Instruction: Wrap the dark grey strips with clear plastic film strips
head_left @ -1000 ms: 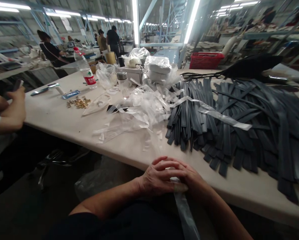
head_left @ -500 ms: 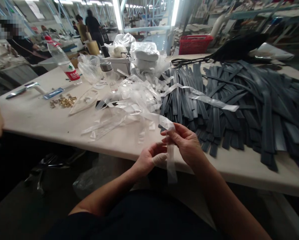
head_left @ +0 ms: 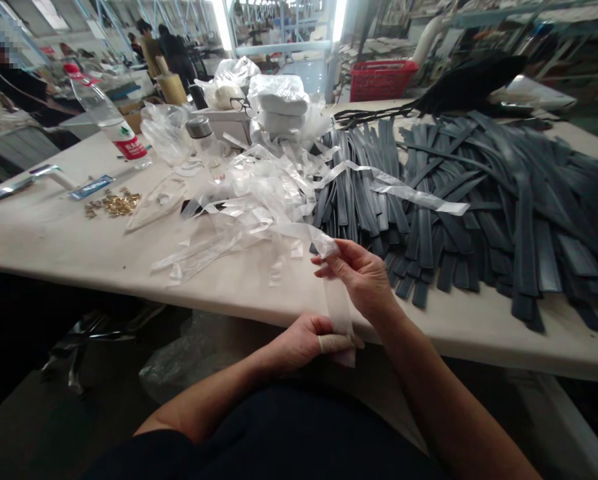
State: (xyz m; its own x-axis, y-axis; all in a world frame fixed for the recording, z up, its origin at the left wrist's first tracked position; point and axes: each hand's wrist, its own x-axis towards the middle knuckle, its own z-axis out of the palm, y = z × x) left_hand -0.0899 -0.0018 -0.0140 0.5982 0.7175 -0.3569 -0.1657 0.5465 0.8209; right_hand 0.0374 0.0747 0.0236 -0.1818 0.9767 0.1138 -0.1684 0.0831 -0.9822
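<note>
A translucent white plastic strip [head_left: 337, 303] hangs over the table's front edge between my hands. My right hand [head_left: 361, 270] pinches its upper part, near where it runs back to a loose heap of similar strips [head_left: 263, 193]. Lower down, my left hand [head_left: 309, 343] is closed around the strip near its bottom end, and a pale covering wraps one of its fingers. Many dark grey flat straps [head_left: 429, 207] lie in a pile to the right of the heap, close to my right hand.
On the left of the table [head_left: 93, 253] lie small gold metal pieces [head_left: 121, 203], a blue packet [head_left: 91, 187] and a tilted plastic bottle [head_left: 111, 123]. A glass jar [head_left: 206, 143] stands behind the heap. A red basket [head_left: 383, 79] sits at the back. Other people are in the background.
My left hand has moved down along the strip and closed on its lower part. My right hand keeps its pinch higher up. The view has shifted slightly.
</note>
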